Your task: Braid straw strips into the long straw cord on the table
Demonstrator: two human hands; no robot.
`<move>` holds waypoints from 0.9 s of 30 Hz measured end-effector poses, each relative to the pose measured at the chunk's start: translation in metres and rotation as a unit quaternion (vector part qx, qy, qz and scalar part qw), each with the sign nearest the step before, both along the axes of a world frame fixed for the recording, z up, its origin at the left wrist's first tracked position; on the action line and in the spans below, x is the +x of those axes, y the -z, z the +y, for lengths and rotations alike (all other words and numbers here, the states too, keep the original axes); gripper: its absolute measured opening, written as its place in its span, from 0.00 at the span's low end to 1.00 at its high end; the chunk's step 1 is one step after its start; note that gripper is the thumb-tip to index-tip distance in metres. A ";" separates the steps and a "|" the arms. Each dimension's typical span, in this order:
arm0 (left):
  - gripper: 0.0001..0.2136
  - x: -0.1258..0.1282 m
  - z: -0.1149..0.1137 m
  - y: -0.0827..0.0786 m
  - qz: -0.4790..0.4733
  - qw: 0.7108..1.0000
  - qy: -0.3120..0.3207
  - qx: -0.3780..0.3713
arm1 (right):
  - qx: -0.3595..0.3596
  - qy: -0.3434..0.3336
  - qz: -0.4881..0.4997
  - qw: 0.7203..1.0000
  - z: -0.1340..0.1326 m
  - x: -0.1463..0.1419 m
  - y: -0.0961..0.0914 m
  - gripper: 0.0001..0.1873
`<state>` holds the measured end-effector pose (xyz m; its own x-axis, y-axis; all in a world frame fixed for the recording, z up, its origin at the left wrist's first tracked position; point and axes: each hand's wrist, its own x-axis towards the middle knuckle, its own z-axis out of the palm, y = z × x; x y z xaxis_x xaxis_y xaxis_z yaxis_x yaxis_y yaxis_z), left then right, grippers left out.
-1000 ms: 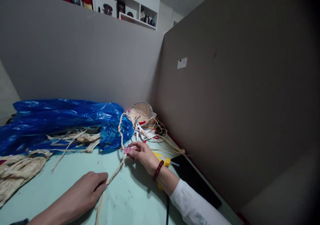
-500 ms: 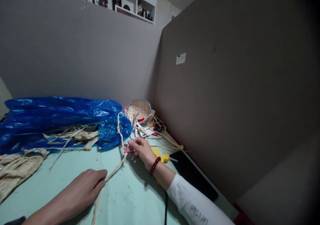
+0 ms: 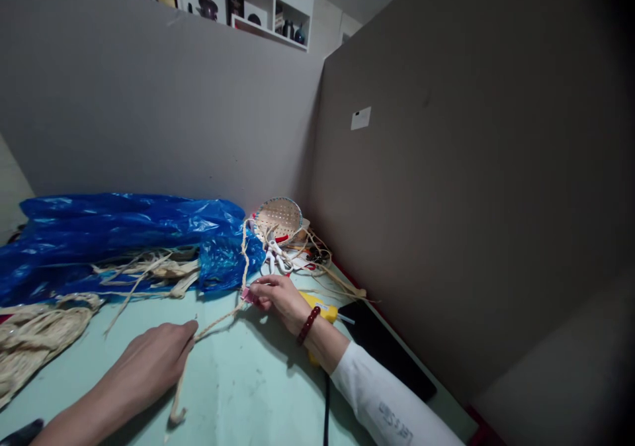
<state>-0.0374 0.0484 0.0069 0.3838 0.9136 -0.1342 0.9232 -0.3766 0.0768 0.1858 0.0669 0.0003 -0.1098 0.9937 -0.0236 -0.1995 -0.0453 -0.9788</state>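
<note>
A braided straw cord (image 3: 214,324) runs across the pale green table (image 3: 258,386), from a free end near the front up over a blue plastic bag (image 3: 124,234). My left hand (image 3: 149,360) lies on the table with its fingertips pinched on the cord. My right hand (image 3: 278,298), with a red bead bracelet at the wrist, pinches a small pink clip (image 3: 247,294) that sits on the cord further back.
A yellow glue gun (image 3: 322,313) and a black tablet (image 3: 391,360) lie right of my right wrist. White scissors (image 3: 274,259), a woven basket (image 3: 278,218) and loose straw fill the corner. Straw bundles (image 3: 34,333) lie at left. Grey partition walls close in behind and right.
My left hand has slid left and back along the cord, pulling it taut and dragging its free end into view. My right hand stays at the pink clip.
</note>
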 end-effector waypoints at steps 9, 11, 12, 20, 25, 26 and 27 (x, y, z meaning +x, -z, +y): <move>0.16 -0.011 0.006 0.005 -0.003 0.999 -0.004 0.046 | -0.018 -0.003 0.016 1.000 0.005 0.001 0.008 0.18; 0.16 -0.012 0.007 0.007 -0.011 0.999 -0.001 0.047 | -0.003 0.008 0.018 1.000 0.006 0.000 0.009 0.18; 0.16 -0.012 0.008 0.008 -0.014 0.999 0.000 0.048 | 0.008 0.011 0.020 1.000 0.006 -0.001 0.009 0.17; 0.15 -0.004 0.005 0.009 -0.096 0.995 0.020 0.029 | 0.049 0.052 0.042 0.997 0.006 -0.006 0.011 0.16; 0.14 0.003 0.007 0.005 -0.081 0.996 0.033 -0.006 | 0.045 0.067 0.045 0.996 0.010 -0.003 0.014 0.15; 0.14 0.003 0.008 0.005 -0.074 0.997 0.032 -0.006 | 0.044 0.073 0.044 0.995 0.011 -0.002 0.015 0.14; 0.14 0.002 0.010 0.004 -0.067 0.997 0.027 -0.002 | 0.043 0.080 0.044 0.995 0.012 -0.001 0.015 0.14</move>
